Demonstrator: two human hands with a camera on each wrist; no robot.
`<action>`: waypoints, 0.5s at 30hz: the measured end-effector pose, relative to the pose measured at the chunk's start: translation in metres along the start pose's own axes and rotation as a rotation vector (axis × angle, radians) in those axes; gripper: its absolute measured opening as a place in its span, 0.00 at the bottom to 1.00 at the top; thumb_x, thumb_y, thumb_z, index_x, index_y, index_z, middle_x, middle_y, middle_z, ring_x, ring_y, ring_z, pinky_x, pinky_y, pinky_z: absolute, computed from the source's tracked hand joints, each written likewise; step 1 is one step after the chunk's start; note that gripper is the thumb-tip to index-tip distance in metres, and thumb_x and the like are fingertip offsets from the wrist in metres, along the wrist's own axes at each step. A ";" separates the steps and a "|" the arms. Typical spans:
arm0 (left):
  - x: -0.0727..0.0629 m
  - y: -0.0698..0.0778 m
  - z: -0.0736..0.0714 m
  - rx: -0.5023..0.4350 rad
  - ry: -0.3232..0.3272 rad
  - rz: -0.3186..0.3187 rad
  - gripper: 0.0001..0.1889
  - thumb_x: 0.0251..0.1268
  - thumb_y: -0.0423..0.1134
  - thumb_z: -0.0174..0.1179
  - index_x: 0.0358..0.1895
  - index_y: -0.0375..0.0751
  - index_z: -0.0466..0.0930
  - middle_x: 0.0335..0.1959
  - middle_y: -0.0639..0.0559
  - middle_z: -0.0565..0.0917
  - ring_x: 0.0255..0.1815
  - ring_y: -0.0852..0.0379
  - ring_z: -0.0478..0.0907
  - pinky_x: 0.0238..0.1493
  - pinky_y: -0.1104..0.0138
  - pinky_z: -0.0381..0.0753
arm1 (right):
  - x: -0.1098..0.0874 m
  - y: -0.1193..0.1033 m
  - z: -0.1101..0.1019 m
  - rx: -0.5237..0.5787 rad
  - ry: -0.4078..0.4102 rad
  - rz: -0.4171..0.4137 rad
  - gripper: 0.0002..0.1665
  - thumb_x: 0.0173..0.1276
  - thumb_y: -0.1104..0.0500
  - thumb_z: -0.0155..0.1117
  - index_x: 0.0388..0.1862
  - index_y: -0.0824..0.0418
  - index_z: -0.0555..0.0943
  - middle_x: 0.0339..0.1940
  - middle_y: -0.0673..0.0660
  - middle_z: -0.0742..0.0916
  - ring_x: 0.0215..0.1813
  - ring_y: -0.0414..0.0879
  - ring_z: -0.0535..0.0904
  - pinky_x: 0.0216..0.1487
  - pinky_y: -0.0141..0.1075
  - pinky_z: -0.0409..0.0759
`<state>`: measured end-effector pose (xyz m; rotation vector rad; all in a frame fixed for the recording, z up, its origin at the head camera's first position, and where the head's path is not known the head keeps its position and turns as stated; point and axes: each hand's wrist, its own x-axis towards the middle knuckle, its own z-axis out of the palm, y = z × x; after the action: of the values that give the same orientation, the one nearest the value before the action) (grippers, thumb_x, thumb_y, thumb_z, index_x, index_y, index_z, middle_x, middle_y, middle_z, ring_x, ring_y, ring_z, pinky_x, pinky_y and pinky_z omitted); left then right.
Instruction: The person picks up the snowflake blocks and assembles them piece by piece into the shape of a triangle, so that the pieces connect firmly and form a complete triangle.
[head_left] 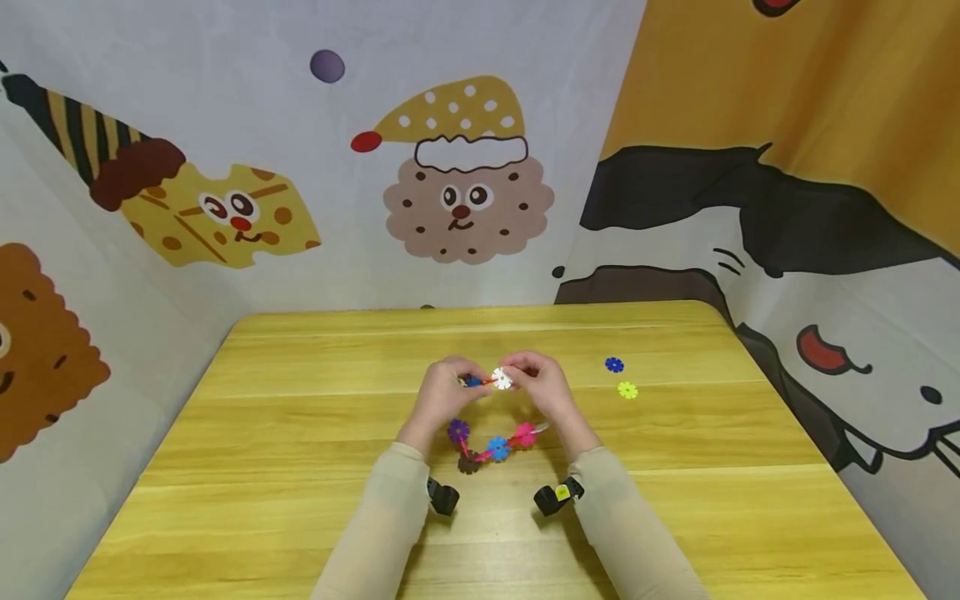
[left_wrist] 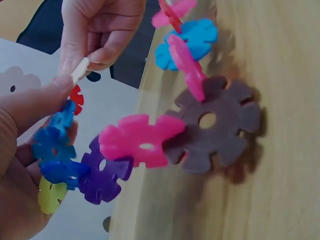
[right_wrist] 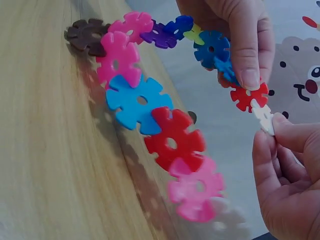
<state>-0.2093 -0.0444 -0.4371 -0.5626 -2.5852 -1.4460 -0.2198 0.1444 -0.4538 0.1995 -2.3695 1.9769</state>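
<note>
A chain of slotted plastic snowflake discs hangs in a loop over the table, joined edge to edge. My left hand (head_left: 444, 395) pinches it near one end, thumb on a red disc (right_wrist: 248, 96) in the right wrist view. My right hand (head_left: 546, 388) pinches a white disc (head_left: 501, 379) between thumb and fingertips; its edge meets the red disc. Blue discs (left_wrist: 54, 145) and a yellow disc (left_wrist: 51, 196) lie against my left palm. Beyond them follow purple (head_left: 458, 431), pink (left_wrist: 142, 141), brown (left_wrist: 215, 122) and light blue (head_left: 498, 448) discs. A blurred pale piece (head_left: 542, 427) ends the lower strand.
Right of my right hand, a loose dark blue disc (head_left: 614, 365) and a yellow-green disc (head_left: 627, 390) lie on the wooden table (head_left: 300, 433). Behind the table hangs a cartoon-printed curtain (head_left: 300, 108). Black wrist cameras (head_left: 442, 497) sit below both hands.
</note>
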 end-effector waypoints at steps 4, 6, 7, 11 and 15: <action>0.004 0.005 -0.003 0.082 -0.044 0.019 0.15 0.52 0.38 0.76 0.43 0.40 0.86 0.39 0.51 0.84 0.42 0.49 0.81 0.43 0.61 0.81 | 0.003 0.002 0.000 0.051 0.007 0.034 0.14 0.67 0.71 0.66 0.50 0.74 0.79 0.32 0.57 0.86 0.31 0.42 0.79 0.37 0.35 0.83; 0.007 0.008 -0.005 0.094 -0.062 0.028 0.17 0.53 0.38 0.76 0.46 0.41 0.86 0.40 0.51 0.84 0.41 0.50 0.81 0.40 0.62 0.81 | 0.004 0.002 0.000 0.069 0.009 0.035 0.15 0.66 0.71 0.66 0.50 0.75 0.78 0.32 0.56 0.86 0.31 0.41 0.80 0.36 0.34 0.83; 0.008 0.009 -0.005 0.096 -0.070 0.030 0.17 0.53 0.38 0.76 0.46 0.41 0.86 0.40 0.52 0.85 0.40 0.51 0.81 0.39 0.63 0.81 | 0.004 0.002 0.001 0.075 0.009 0.033 0.15 0.65 0.71 0.67 0.49 0.75 0.78 0.31 0.56 0.86 0.31 0.41 0.80 0.37 0.35 0.83; 0.011 0.012 -0.006 0.077 -0.098 0.033 0.16 0.54 0.35 0.75 0.47 0.40 0.86 0.39 0.51 0.86 0.36 0.53 0.81 0.33 0.66 0.80 | 0.003 0.001 0.002 0.114 0.018 0.033 0.12 0.64 0.72 0.67 0.45 0.74 0.77 0.28 0.53 0.85 0.30 0.40 0.80 0.36 0.36 0.84; 0.012 0.011 -0.006 0.061 -0.116 0.032 0.16 0.54 0.32 0.75 0.47 0.38 0.86 0.36 0.50 0.86 0.34 0.52 0.81 0.31 0.67 0.79 | 0.001 0.002 0.002 0.162 0.021 0.039 0.09 0.65 0.73 0.66 0.42 0.72 0.76 0.27 0.53 0.84 0.29 0.41 0.80 0.35 0.35 0.84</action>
<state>-0.2164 -0.0415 -0.4222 -0.6951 -2.6845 -1.3581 -0.2214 0.1428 -0.4558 0.1396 -2.2183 2.1780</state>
